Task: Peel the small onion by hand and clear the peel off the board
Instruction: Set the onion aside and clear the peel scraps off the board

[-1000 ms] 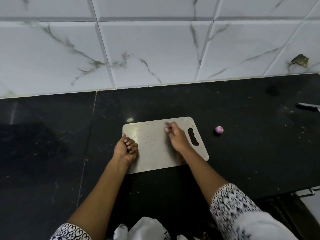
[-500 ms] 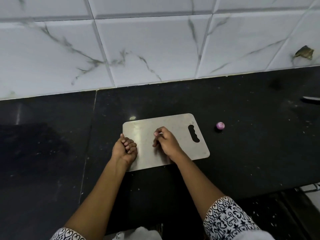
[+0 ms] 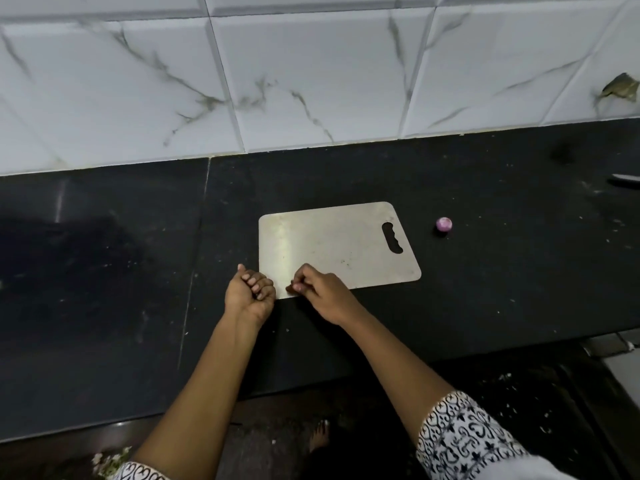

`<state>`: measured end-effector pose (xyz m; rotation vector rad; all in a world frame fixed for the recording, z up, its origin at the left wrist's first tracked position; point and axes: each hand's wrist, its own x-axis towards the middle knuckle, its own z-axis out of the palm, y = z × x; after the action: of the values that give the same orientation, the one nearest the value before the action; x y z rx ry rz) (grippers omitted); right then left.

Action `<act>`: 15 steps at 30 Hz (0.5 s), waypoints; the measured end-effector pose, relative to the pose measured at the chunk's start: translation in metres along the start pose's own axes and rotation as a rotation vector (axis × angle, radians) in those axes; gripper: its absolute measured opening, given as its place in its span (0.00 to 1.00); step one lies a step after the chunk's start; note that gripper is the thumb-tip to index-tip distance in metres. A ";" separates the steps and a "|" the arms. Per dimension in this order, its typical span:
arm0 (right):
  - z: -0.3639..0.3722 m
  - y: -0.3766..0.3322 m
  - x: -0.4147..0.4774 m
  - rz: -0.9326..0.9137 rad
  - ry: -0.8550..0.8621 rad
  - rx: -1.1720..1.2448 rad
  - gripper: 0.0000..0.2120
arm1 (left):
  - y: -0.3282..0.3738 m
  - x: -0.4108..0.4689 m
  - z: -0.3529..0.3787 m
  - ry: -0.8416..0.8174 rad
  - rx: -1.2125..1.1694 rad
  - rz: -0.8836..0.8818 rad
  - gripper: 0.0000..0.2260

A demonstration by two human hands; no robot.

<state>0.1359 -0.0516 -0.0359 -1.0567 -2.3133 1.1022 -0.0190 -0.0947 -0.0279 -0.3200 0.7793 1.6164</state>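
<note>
The right hand [image 3: 320,296] has drawn back from the far part of the board [image 3: 339,237] to its near-left corner. Its fingertips are pinched together on something too small to make out. The left hand [image 3: 251,294] stays just beside that corner, fingers curled, with anything inside hidden. The small onion [image 3: 443,224] lies on the counter [image 3: 502,289], right of the board.

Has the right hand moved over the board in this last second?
Yes. The right hand slid from beside the handle slot of the board to its near left corner, close to the left hand.
</note>
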 end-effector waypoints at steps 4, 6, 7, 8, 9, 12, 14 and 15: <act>0.010 0.007 -0.034 -0.024 0.216 0.013 0.05 | -0.006 -0.019 -0.018 -0.008 -0.022 0.006 0.30; 0.017 0.010 -0.037 -0.078 0.174 -0.107 0.05 | -0.011 -0.027 -0.025 -0.018 -0.019 0.000 0.30; 0.020 0.009 -0.039 -0.107 0.154 -0.177 0.05 | -0.014 -0.031 -0.027 -0.022 -0.018 -0.001 0.30; 0.022 0.009 -0.042 -0.137 0.146 -0.239 0.05 | -0.016 -0.034 -0.030 -0.023 -0.016 -0.002 0.30; 0.024 0.009 -0.045 -0.168 0.145 -0.296 0.05 | -0.018 -0.038 -0.033 -0.023 -0.014 -0.004 0.30; 0.026 0.011 -0.062 -0.290 0.123 -0.454 0.06 | -0.023 -0.050 -0.042 -0.018 -0.020 0.003 0.30; 0.025 0.011 -0.074 -0.336 0.136 -0.513 0.06 | -0.026 -0.059 -0.048 -0.016 -0.022 0.008 0.30; 0.023 0.011 -0.080 -0.301 0.150 -0.488 0.06 | -0.030 -0.063 -0.050 -0.016 -0.020 0.008 0.30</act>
<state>0.1799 -0.1190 -0.0594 -0.8644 -2.5675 0.3390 0.0117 -0.1745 -0.0354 -0.3182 0.7536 1.6338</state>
